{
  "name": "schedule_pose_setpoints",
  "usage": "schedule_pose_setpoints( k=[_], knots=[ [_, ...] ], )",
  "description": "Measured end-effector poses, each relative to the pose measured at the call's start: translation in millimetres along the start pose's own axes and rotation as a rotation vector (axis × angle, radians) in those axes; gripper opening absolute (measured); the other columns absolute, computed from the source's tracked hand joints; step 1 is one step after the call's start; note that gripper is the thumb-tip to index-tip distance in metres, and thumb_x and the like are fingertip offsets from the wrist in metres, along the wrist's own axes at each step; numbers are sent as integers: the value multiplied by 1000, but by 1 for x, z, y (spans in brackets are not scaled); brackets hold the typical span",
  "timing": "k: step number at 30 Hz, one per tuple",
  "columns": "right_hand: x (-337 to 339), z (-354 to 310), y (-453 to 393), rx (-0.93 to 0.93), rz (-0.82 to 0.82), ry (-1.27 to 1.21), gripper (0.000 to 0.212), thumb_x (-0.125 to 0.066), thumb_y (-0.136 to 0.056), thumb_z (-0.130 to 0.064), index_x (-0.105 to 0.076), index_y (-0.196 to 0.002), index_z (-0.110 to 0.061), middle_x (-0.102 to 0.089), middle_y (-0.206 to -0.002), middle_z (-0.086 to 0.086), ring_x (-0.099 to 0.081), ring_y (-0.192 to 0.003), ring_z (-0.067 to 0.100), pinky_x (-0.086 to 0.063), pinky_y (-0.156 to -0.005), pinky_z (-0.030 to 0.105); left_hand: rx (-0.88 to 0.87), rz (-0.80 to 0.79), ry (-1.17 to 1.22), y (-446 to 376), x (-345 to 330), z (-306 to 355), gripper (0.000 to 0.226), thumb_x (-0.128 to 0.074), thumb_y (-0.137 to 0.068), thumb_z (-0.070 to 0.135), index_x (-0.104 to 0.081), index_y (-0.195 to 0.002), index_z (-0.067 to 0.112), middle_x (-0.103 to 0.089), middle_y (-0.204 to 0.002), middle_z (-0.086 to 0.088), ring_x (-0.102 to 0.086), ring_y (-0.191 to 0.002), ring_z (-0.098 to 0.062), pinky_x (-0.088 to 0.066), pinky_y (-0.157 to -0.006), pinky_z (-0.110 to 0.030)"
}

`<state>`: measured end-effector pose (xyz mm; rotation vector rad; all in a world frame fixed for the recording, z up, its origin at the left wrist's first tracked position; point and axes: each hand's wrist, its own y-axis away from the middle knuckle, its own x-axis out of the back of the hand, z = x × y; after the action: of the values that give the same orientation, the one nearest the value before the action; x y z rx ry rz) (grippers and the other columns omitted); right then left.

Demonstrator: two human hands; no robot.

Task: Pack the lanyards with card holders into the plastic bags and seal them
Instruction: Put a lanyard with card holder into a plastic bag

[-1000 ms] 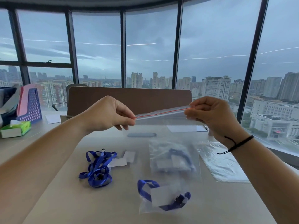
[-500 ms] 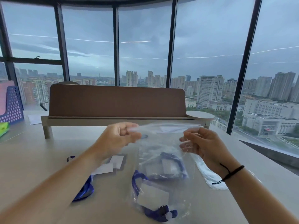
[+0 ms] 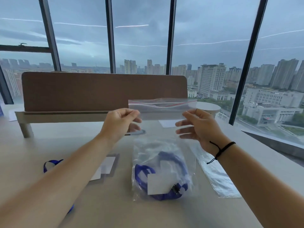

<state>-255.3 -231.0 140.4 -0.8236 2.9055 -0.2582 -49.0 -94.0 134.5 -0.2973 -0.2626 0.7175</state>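
- Since the earlier frames the view has tipped down and closer, and the hands now grasp the plastic bag (image 3: 162,129) lower on its sides, so the red-striped zip edge stands above them at frame centre instead of stretched taut between pinching fingertips.
- The left forearm crosses the lower left and covers most of a loose blue lanyard (image 3: 51,164); only a loop and a scrap near the elbow show. White cards (image 3: 107,167) beside it are partly hidden too.
- Whether the zip is fully pressed closed cannot be told; the strip looks wavy.
- The held bag hangs to the surface (image 3: 164,214), with a blue lanyard and card holder (image 3: 162,183) at its bottom, lower centre. A second filled bag seems to lie behind it, blurred through the plastic.
- A flat stack of empty bags (image 3: 217,176) lies at the right of the frame.
- The left hand (image 3: 120,123) pinches the bag's left side, fingers curled.
- The right hand (image 3: 199,127) holds the right side, fingers loosely spread behind the plastic, thumb in front.
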Motion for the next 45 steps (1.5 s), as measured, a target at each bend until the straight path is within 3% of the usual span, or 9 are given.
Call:
schedule_pose_setpoints(
  k=[11,14,17,22,28,31,35,38,45],
  knots=[
    [2,64,-107,-197,101,148,18,-53,-100,-16,-57,-111,-2,-71,-72,17,-67,-54,30,-62,-55,42,253,40,36,-99,-49,-77,19,-64,-96,25,-69,-103,7,-74,-84,-6,-68,-53,-17,-56,-51,-29],
    [4,98,-127,-274,134,241,17,-51,-100,-13,-58,-111,-2,-70,-70,15,-63,-44,24,-55,-42,30,319,51,-129,-112,-63,-105,36,-64,-96,31,-60,-123,8,-71,-87,-4,-71,-71,-23,-59,-73,-39],
    [6,127,-137,-327,137,355,14,-51,-100,-14,-59,-106,-4,-70,-69,12,-61,-39,17,-45,-36,20,195,-33,-575,-102,-72,-128,70,-63,-92,45,-34,-148,15,-57,-134,-8,-54,-125,-30,-42,-96,-34],
    [7,157,-142,-329,91,464,16,-59,-96,-17,-63,-90,-3,-72,-68,10,-59,-41,17,-40,-37,20,-122,-506,-889,-53,-86,-133,62,-37,-99,59,-22,-155,37,-10,-167,7,-10,-153,-18,-14,-124,-42],
    [6,159,-123,17,124,1044,58,-63,-92,-34,-40,-142,-15,-50,-140,9,-50,-126,29,-41,-103,38,-47,-784,-1136,-30,-93,-136,65,-17,-95,71,-10,-155,46,10,-166,13,11,-153,-15,5,-123,-49],
    [0,159,-98,199,-17,1134,55,-58,-93,-43,-42,-143,-28,-43,-148,0,-46,-130,23,-39,-109,40,-3,-787,-1111,-28,-94,-140,66,-17,-93,74,-13,-153,49,4,-167,12,6,-154,-19,3,-123,-49],
    [-9,167,-80,-56,-364,1123,44,-35,-100,-53,-52,-137,-36,-39,-154,-8,-25,-147,21,-18,-119,47,14,-767,-1090,-25,-96,-144,81,-17,-87,83,-8,-156,43,-2,-167,10,1,-154,-20,-1,-124,-49],
    [-9,172,-76,-62,-373,1158,48,-25,-101,-55,-41,-144,-41,-22,-161,-12,-4,-152,15,2,-120,52,41,-765,-1099,-25,-96,-145,83,-17,-86,82,-2,-157,41,2,-167,10,5,-154,-19,1,-124,-48],
    [-4,170,-85,-56,-430,1279,50,-21,-97,-59,-41,-141,-45,-22,-161,-13,-5,-152,19,-4,-120,56,19,-617,-914,-22,-87,-146,71,-30,-89,76,-26,-152,43,-30,-161,7,-26,-148,-21,-23,-120,-49]
  ],
)
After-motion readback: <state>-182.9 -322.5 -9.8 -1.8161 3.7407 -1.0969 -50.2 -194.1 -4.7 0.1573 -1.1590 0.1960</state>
